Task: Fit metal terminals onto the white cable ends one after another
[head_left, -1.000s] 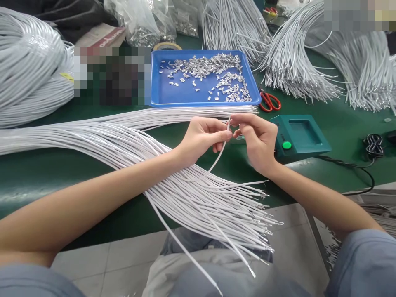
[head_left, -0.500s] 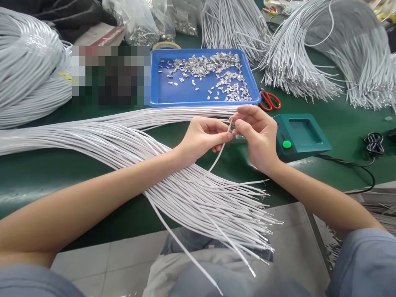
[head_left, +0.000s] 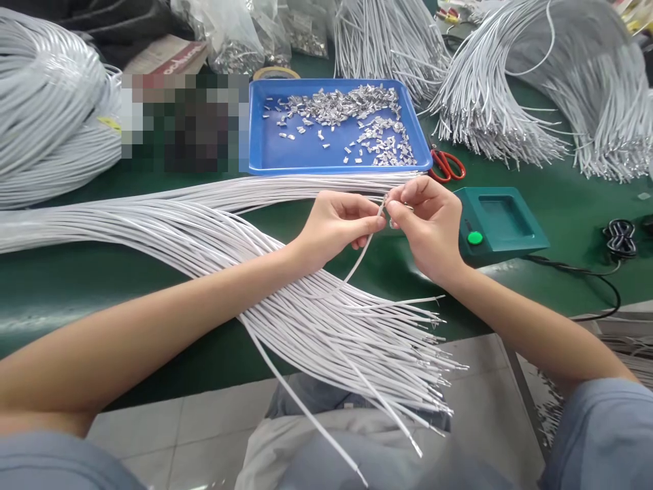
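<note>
My left hand (head_left: 334, 228) is closed, thumb and finger pinching a single white wire (head_left: 363, 254) just below its tip. The wire's tip points up between my two hands. Against that tip, the thumb and forefinger of my right hand (head_left: 431, 221) are pressed together. Small shiny metal terminals (head_left: 408, 207) show between the right fingers; how many is hidden. Beneath my left forearm lies a thick bundle of white wires (head_left: 306, 306), their stripped ends fanned out over the table's near edge.
Behind my hands stands a blue tray (head_left: 300, 156) with loose metal terminals (head_left: 341, 105). Red-handled scissors (head_left: 447, 166) and a green device (head_left: 510, 221) with a cable are to the right. More wire bundles (head_left: 490, 102), a wire coil (head_left: 45, 109) and plastic bags (head_left: 229, 41) lie farther back.
My right hand's fingers have closed in on the wire's tip, the thumb and forefinger now meeting there. My left hand keeps its pinch on the wire.
</note>
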Demonstrator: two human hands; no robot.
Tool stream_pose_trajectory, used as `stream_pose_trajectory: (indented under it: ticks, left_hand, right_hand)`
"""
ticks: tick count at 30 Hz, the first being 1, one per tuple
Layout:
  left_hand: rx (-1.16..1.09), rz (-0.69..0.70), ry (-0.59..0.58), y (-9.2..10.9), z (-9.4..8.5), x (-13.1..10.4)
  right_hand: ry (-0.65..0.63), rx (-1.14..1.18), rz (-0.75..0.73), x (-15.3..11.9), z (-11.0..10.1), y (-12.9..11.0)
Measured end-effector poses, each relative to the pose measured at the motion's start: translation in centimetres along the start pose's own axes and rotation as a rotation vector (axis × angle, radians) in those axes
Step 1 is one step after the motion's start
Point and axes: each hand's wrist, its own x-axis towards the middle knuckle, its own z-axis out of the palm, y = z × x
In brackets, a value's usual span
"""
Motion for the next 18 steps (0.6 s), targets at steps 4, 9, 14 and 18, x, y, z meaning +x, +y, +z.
stream_pose_trajectory:
  ticks: [4, 9, 14, 18]
  left_hand:
    - [-0.002, 0.014, 0.024, -0.20, -0.15, 0.08]
    - [-0.009, 0.021, 0.039, -0.23, -0.21, 0.18]
    - [0.010, 0.010, 0.030, -0.05, -0.12, 0.14]
    - [-0.016, 0.014, 0.022, -0.04, -0.14, 0.12]
  right_hand:
    - [0.019, -0.051, -0.035, -0.13, -0.05, 0.03]
    - [0.034, -0.081, -0.099, -0.26, -0.38, 0.70]
    - [-0.022, -0.109, -0.060, -0.33, -0.38, 0.65]
    - [-0.041, -0.060, -0.050, -0.20, -0.34, 0.55]
